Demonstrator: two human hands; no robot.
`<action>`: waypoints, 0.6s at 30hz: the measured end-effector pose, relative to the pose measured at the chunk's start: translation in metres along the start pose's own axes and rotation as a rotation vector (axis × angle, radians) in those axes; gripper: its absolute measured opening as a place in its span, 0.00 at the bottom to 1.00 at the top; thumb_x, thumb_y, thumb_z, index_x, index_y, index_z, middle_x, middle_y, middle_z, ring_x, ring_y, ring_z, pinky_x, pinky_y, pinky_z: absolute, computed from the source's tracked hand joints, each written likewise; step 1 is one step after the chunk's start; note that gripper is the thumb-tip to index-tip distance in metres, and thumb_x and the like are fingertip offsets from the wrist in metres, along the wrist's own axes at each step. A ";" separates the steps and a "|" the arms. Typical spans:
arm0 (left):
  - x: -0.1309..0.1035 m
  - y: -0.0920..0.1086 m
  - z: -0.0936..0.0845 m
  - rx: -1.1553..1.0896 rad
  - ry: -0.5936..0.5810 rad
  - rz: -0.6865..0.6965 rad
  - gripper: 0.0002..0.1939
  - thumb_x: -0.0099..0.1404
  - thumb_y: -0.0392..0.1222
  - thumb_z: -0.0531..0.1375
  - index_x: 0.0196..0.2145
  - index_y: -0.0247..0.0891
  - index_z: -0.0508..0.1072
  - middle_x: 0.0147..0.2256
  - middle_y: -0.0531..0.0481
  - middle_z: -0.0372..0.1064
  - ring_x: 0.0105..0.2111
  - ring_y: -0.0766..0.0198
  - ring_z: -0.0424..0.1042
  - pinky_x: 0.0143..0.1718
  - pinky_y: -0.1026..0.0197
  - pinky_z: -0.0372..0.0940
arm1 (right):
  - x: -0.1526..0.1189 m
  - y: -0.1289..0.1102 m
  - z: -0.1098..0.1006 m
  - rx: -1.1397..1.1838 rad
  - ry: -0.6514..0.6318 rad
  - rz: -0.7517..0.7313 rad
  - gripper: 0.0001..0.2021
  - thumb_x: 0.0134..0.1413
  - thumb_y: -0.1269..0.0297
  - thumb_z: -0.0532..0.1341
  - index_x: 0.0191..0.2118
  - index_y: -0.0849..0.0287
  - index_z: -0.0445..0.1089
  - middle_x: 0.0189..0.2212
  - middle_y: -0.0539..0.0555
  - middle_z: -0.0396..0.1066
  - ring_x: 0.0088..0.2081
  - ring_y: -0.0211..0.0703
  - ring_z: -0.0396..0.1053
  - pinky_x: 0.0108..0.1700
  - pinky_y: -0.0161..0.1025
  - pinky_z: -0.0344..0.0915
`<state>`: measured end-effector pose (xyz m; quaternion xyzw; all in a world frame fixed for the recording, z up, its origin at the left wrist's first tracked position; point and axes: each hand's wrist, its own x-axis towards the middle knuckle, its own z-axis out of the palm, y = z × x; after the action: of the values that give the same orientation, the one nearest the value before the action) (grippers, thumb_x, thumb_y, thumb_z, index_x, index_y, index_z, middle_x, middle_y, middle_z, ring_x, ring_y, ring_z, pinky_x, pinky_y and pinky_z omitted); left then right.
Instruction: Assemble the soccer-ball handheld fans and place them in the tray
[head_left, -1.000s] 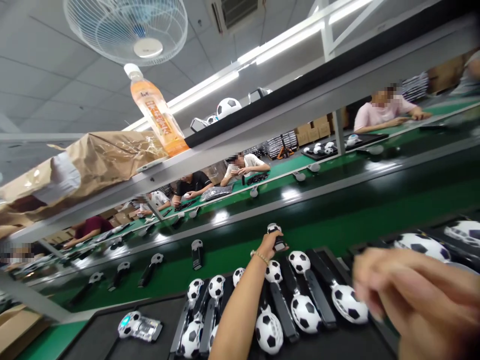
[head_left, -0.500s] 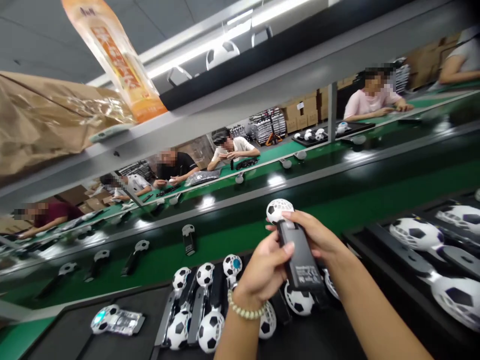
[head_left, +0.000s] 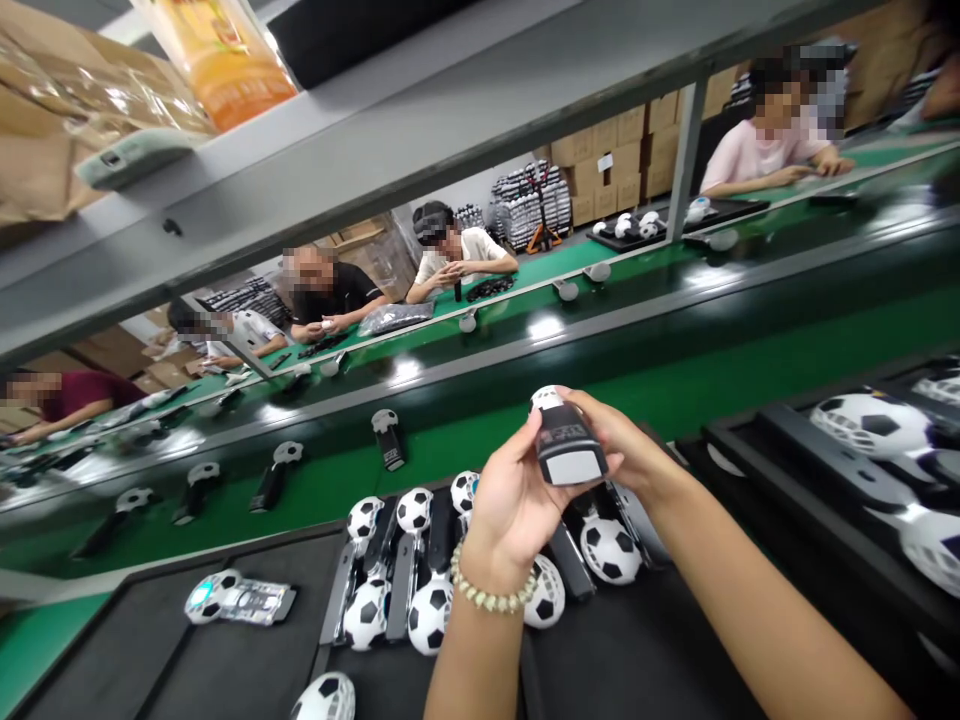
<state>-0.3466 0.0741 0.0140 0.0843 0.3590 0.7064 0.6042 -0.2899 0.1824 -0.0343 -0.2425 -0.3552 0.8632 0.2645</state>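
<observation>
Both my hands hold one black device with a football-patterned head (head_left: pixel 571 445), above the trays in the middle of the view. Its pale end face is turned toward me, and the football head is at the far side, partly hidden. My left hand (head_left: pixel 517 490), with a beaded bracelet at the wrist, grips its left side. My right hand (head_left: pixel 619 440) wraps round its right side. Below them, rows of similar football devices (head_left: pixel 365 612) lie on a black tray (head_left: pixel 600 670). One device with clear casing (head_left: pixel 244 598) lies apart on the left.
A green conveyor (head_left: pixel 465 430) carries several devices beyond the trays. More football devices (head_left: pixel 870 422) lie in a tray at the right. A grey metal shelf beam (head_left: pixel 360 150) crosses above. Several people sit along the far bench.
The held device has tilted, so its pale end face now shows instead of its long labelled side. The camera view has shifted, and my hands stay round the device.
</observation>
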 end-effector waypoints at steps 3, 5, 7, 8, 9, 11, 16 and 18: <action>-0.004 0.000 0.001 -0.019 0.008 0.016 0.17 0.72 0.43 0.45 0.45 0.27 0.67 0.37 0.40 0.72 0.40 0.53 0.75 0.42 0.51 0.72 | 0.003 0.004 -0.001 -0.003 -0.043 0.003 0.10 0.46 0.59 0.65 0.29 0.60 0.68 0.22 0.45 0.66 0.24 0.32 0.63 0.26 0.28 0.60; -0.005 -0.001 0.001 -0.031 0.004 0.017 0.17 0.72 0.43 0.45 0.45 0.27 0.67 0.37 0.41 0.72 0.40 0.54 0.75 0.42 0.51 0.72 | 0.003 0.006 -0.003 -0.009 -0.049 0.009 0.10 0.45 0.59 0.66 0.29 0.60 0.68 0.21 0.45 0.66 0.24 0.32 0.63 0.27 0.28 0.60; -0.005 -0.002 0.001 -0.039 -0.001 0.023 0.16 0.72 0.42 0.46 0.45 0.28 0.67 0.36 0.42 0.72 0.39 0.55 0.75 0.43 0.51 0.72 | 0.004 0.006 -0.005 -0.015 -0.066 0.025 0.11 0.45 0.58 0.66 0.28 0.60 0.68 0.21 0.46 0.66 0.24 0.32 0.63 0.27 0.29 0.60; -0.004 -0.002 0.001 -0.040 -0.001 0.027 0.16 0.71 0.42 0.46 0.45 0.28 0.67 0.35 0.42 0.72 0.39 0.56 0.75 0.44 0.50 0.71 | 0.004 0.006 -0.006 -0.015 -0.075 0.031 0.11 0.45 0.58 0.67 0.28 0.60 0.68 0.21 0.46 0.66 0.24 0.32 0.63 0.27 0.29 0.60; -0.004 -0.003 0.001 -0.039 0.000 0.030 0.16 0.71 0.42 0.46 0.45 0.28 0.67 0.35 0.42 0.72 0.38 0.56 0.75 0.45 0.49 0.71 | 0.004 0.006 -0.007 -0.018 -0.083 0.035 0.12 0.45 0.57 0.67 0.27 0.60 0.68 0.21 0.46 0.66 0.24 0.32 0.63 0.27 0.29 0.60; -0.004 -0.004 0.000 -0.029 0.000 0.030 0.17 0.71 0.42 0.46 0.45 0.27 0.68 0.36 0.41 0.72 0.40 0.54 0.75 0.46 0.48 0.70 | 0.004 0.006 -0.008 -0.032 -0.087 0.043 0.12 0.45 0.57 0.67 0.27 0.60 0.68 0.21 0.46 0.66 0.24 0.33 0.63 0.27 0.29 0.60; -0.007 -0.008 0.001 0.027 -0.023 0.002 0.16 0.70 0.41 0.49 0.45 0.26 0.70 0.37 0.39 0.73 0.42 0.53 0.74 0.48 0.45 0.68 | -0.001 0.001 -0.008 -0.090 -0.015 0.033 0.13 0.46 0.56 0.65 0.26 0.59 0.65 0.18 0.46 0.63 0.20 0.33 0.60 0.22 0.31 0.58; -0.009 -0.009 0.002 0.062 -0.038 -0.027 0.14 0.68 0.39 0.51 0.43 0.26 0.71 0.36 0.40 0.73 0.41 0.53 0.74 0.46 0.45 0.70 | -0.006 -0.003 -0.008 -0.162 0.004 -0.049 0.13 0.46 0.55 0.64 0.27 0.59 0.64 0.17 0.46 0.61 0.18 0.33 0.59 0.19 0.31 0.56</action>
<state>-0.3357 0.0670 0.0129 0.1113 0.3702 0.6851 0.6174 -0.2799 0.1844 -0.0352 -0.2561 -0.4291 0.8244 0.2658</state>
